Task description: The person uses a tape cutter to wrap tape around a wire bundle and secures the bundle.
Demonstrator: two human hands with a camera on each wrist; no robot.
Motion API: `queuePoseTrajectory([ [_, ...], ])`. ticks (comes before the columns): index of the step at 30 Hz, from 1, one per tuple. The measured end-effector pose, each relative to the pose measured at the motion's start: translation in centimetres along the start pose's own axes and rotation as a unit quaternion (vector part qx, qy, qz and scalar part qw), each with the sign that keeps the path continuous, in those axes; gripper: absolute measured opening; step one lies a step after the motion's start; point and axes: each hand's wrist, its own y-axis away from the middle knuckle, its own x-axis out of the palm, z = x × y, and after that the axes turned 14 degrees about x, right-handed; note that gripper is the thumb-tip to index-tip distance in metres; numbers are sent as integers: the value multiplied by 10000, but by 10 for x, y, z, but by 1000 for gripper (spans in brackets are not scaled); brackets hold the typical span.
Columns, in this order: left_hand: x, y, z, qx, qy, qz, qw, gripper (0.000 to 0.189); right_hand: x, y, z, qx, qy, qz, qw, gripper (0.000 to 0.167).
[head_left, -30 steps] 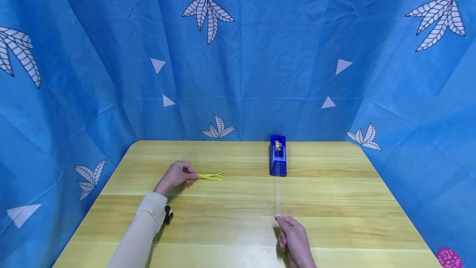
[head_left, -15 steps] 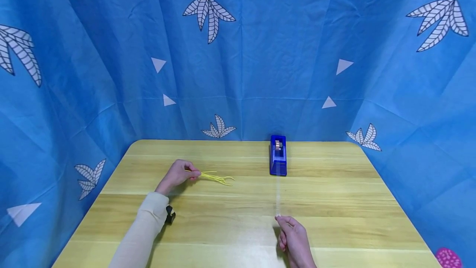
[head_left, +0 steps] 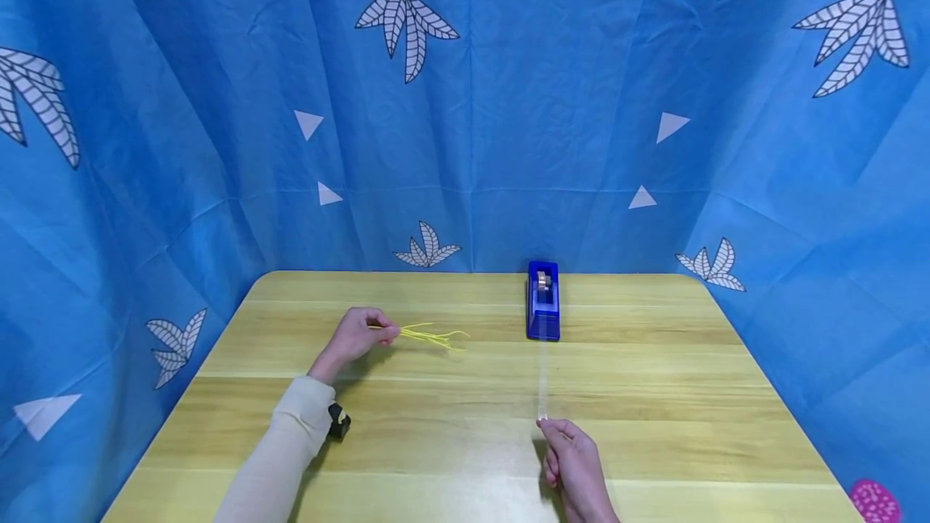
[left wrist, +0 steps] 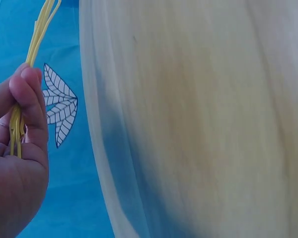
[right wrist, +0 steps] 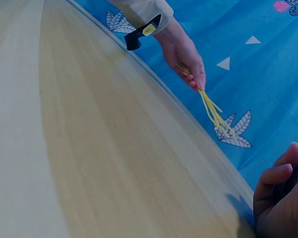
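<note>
I'm looking down from the head view: the left hand (head_left: 353, 336) is pinching a thin bundle of yellow strands (head_left: 432, 336) between thumb and fingertips, holding it just above the wooden table (head_left: 654, 394). The strands are fanning out to the right of that hand, long axis running roughly left-right, loose tips pointing toward the blue tape dispenser (head_left: 543, 313) at the far middle of the table. The left wrist view is showing the strands (left wrist: 37, 34) running through the curled fingers (left wrist: 27, 99) – a firm pinch.

The right hand (head_left: 574, 466) is sitting near the front edge, pinching the free end of a clear tape strip (head_left: 542, 382) – the strip is stretching straight from the dispenser toward me, long axis near-far, so it's lying crosswise to the strands. The strand tips are to the left of the tape line, near but apart from it. The left hand is nearer the strands; the right hand is nearer the tape end.

The strands are looking thin, stiff-ish, pale yellow, splaying at the free end. From the right wrist view I'm seeing only part of the right hand (right wrist: 283, 198), fingers curled; the tape isn't visible there.
</note>
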Motion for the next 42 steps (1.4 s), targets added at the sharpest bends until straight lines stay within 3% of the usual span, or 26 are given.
queuePoseTrajectory([
  [8, 7, -2, -5, -187, 194, -38, 9996, 10, 0, -1, 0, 2, -22, -1, 10000, 27],
  [17, 15, -3, -7, -114, 612, -159, 9979, 8, 1, -1, 0, 11, -46, -12, 10000, 25],
  [32, 27, -4, -9, -43, 703, -280, 9971, 11, 2, 0, 0, -25, -51, -14, 10000, 23],
  [42, 32, -5, -10, 30, 1196, -322, 9923, 9, 0, 0, 0, -37, -7, 6, 10000, 26],
])
